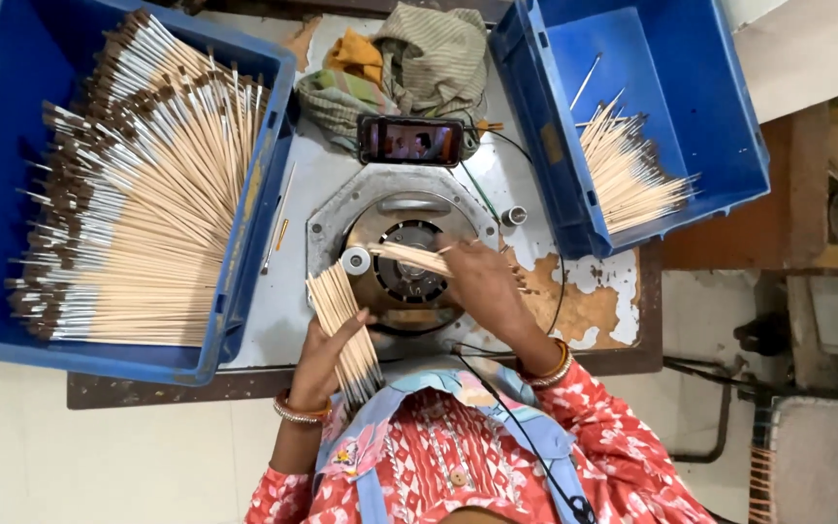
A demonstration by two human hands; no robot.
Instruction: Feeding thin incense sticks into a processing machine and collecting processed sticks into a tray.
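- The left hand has its fingers wrapped round a bundle of thin pale wooden sticks, held upright-tilted near the person's chest.
- The right hand pinches a few loose pale sticks, laying them across the round grey metal machine set in the worn white surface.
- A large blue plastic crate on the left holds many brown-tipped sticks.
- A second blue crate on the right holds plain sticks.
- A phone lies beyond the machine.
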